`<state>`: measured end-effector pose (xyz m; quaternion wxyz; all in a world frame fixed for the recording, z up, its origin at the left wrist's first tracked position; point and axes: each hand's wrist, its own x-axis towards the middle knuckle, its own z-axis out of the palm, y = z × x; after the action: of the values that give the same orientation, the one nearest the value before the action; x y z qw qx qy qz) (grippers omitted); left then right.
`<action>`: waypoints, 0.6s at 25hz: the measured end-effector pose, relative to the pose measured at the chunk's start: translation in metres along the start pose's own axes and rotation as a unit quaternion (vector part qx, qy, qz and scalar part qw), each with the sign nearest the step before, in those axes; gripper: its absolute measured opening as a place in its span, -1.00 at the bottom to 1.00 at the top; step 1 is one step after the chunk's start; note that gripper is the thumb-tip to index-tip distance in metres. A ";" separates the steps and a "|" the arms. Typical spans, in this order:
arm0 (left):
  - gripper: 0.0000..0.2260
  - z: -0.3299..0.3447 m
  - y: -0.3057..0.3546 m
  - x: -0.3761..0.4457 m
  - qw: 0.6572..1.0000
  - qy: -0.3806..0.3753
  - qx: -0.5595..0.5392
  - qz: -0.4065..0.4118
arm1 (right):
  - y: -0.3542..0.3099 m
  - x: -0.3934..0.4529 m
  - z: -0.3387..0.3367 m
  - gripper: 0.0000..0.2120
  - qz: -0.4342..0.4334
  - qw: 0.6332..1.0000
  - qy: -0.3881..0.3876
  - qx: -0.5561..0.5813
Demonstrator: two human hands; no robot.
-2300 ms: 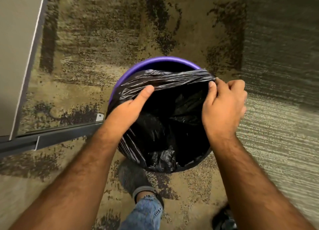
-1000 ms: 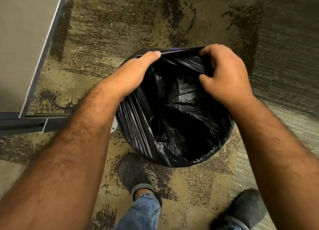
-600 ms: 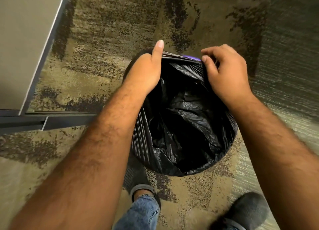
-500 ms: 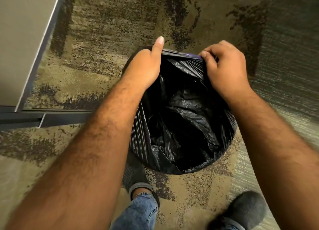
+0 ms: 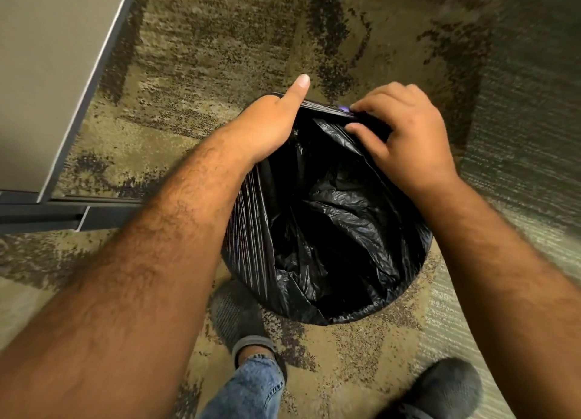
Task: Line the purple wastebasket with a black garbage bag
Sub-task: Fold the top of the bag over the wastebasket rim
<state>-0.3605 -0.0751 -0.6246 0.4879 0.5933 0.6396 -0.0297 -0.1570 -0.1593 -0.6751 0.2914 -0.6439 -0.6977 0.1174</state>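
A patterned carpet (image 5: pixel 239 41) covers the floor, with a grey partition panel (image 5: pixel 41 72) at the far left. On the carpet, just ahead of two grey shoes (image 5: pixel 239 318), stands the wastebasket (image 5: pixel 345 108), almost wholly wrapped by the black garbage bag (image 5: pixel 330 230); only a sliver of purple rim shows at the far edge. The left hand (image 5: pixel 270 119) lies on the bag at the far-left rim, thumb stretched out, its fingers hidden. The right hand (image 5: pixel 405 135) pinches the bag's edge beside that purple sliver.
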 end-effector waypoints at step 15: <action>-0.62 -0.031 -0.036 0.010 0.985 -0.132 -0.059 0.096 | 0.031 0.052 0.001 -0.78 0.474 0.695 -0.321 0.435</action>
<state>-0.4054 -0.0588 -0.6346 0.6029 0.6129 0.5104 -0.0225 -0.1319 -0.1046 -0.6788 0.2026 -0.6138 -0.2223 0.7300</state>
